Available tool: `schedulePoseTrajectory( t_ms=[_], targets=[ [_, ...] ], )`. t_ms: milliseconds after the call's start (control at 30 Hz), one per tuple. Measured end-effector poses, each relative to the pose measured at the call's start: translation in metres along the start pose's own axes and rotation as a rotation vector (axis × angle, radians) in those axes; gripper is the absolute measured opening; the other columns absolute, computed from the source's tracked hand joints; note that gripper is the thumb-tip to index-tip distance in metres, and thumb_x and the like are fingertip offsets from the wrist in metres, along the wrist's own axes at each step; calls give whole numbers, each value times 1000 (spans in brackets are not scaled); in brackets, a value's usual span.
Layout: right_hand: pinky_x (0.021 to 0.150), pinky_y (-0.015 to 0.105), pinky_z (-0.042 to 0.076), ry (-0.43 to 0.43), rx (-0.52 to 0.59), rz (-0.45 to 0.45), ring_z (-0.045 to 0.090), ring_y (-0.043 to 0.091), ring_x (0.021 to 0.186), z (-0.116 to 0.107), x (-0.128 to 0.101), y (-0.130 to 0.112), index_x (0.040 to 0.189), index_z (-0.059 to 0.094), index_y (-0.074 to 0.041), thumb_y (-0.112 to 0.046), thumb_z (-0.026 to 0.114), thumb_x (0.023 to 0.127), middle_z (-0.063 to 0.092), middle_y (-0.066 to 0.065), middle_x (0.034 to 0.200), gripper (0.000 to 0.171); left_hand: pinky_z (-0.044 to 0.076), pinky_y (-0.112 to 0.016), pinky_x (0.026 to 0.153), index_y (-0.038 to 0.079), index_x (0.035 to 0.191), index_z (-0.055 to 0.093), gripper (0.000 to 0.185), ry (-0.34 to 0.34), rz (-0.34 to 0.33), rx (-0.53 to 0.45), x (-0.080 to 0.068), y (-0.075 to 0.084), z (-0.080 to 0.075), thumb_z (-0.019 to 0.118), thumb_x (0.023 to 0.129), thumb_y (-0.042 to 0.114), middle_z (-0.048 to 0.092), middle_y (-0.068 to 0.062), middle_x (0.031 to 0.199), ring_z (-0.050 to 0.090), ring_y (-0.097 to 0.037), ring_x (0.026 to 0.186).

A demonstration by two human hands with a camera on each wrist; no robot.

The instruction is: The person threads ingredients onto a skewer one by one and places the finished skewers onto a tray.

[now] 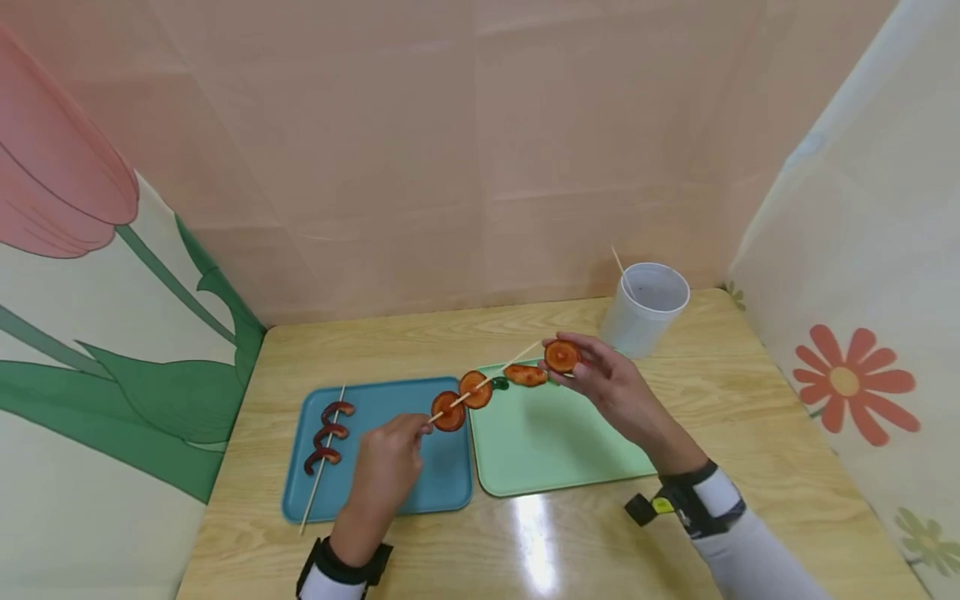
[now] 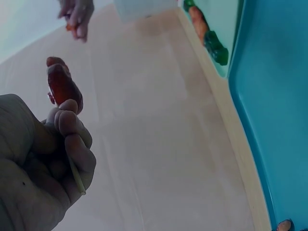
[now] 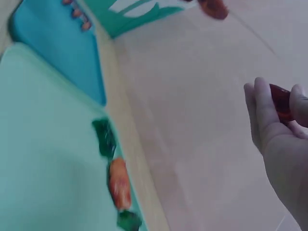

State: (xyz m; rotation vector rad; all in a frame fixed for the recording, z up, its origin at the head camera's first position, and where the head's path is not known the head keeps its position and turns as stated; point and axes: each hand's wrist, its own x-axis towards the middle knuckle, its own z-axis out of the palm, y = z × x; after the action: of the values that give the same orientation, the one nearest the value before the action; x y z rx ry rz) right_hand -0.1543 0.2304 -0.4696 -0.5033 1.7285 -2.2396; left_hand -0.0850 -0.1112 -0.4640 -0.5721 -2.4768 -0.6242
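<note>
Two trays sit on the table: one blue point(image 1: 375, 492), one green point(image 1: 555, 450). Two skewers are in view, one held point(image 1: 487, 382), one lying at lower left point(image 1: 321, 467). One white cup point(image 1: 645, 310) stands upper right. Two hands work.

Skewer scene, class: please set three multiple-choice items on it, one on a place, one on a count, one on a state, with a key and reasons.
1. Where does the finished skewer lie?
A. in the white cup
B. on the blue tray
C. on the green tray

2. How many round slices are threaded on the held skewer?
A. two
B. four
C. none

3. What is the right hand doing?
A. resting flat on the table
B. gripping the cup
C. pinching a round slice

Key: 1 B, it rests across the blue tray. 2 A, two slices sit above the left hand. 3 C, the slice sits between its fingertips.
</note>
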Motion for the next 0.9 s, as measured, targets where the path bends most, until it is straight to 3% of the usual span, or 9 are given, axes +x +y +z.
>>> schedulePoseTrajectory(
  t_ms=[267,567,900],
  targets=[
    [109,33,48,-66,160,-65,56,20,138,15,7,-11,157,24,9,-4,35,110,50,13,151,49,59,-27,56,4,85,77,28,-29,-10,-24,0,4,1,78,71,-20,77,-6,81,74,-15,69],
    [107,35,50,-38,147,-116,61,23,133,24,9,-13,152,37,1,1,39,108,51,12,148,44,60,-28,58,3,83,76,30,-22,12,-32,0,8,5,79,68,-22,77,-6,81,75,-15,71],
    [107,36,51,22,162,-148,64,26,129,30,10,-13,148,33,5,7,40,106,51,12,145,42,59,-28,57,3,85,77,29,-32,3,-42,0,10,4,77,70,-22,77,-6,80,75,-15,70]
  ],
)
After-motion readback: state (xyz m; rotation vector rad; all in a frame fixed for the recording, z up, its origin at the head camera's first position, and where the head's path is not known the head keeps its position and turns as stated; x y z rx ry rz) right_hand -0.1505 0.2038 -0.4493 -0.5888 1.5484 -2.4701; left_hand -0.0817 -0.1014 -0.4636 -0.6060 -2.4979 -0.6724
